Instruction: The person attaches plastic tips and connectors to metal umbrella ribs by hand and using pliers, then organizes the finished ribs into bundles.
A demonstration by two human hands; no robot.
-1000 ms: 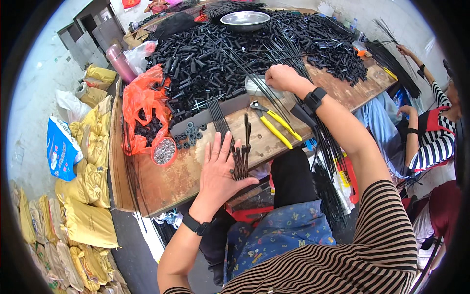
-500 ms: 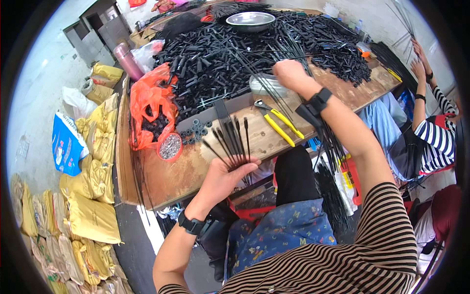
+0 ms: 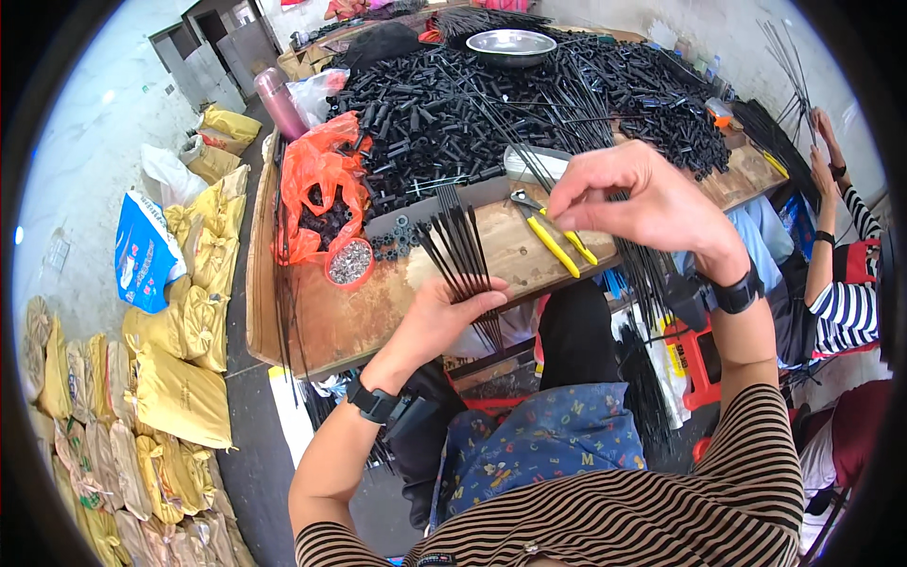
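My left hand, at the table's near edge, is closed around a fanned bunch of thin black rods, their thicker ends pointing up and away. Off to the right, my right hand hovers with thumb and fingertips pinched together; whatever they may hold is too small to make out. Partly below it lie pliers with yellow handles on the wood. Behind them stands a clear plastic container, partly covered by rods and my hand. Small grey rings lie left of the rods.
A large heap of short black tubes covers the table's back, with a metal bowl on it. An orange-red bag and a red tub of small metal pieces sit left. A co-worker's arm is at far right.
My right hand has come back from beside the clear container toward me, rising over the pliers. The left hand still grips the rods, which now fan more closely. The whole view has shifted slightly.
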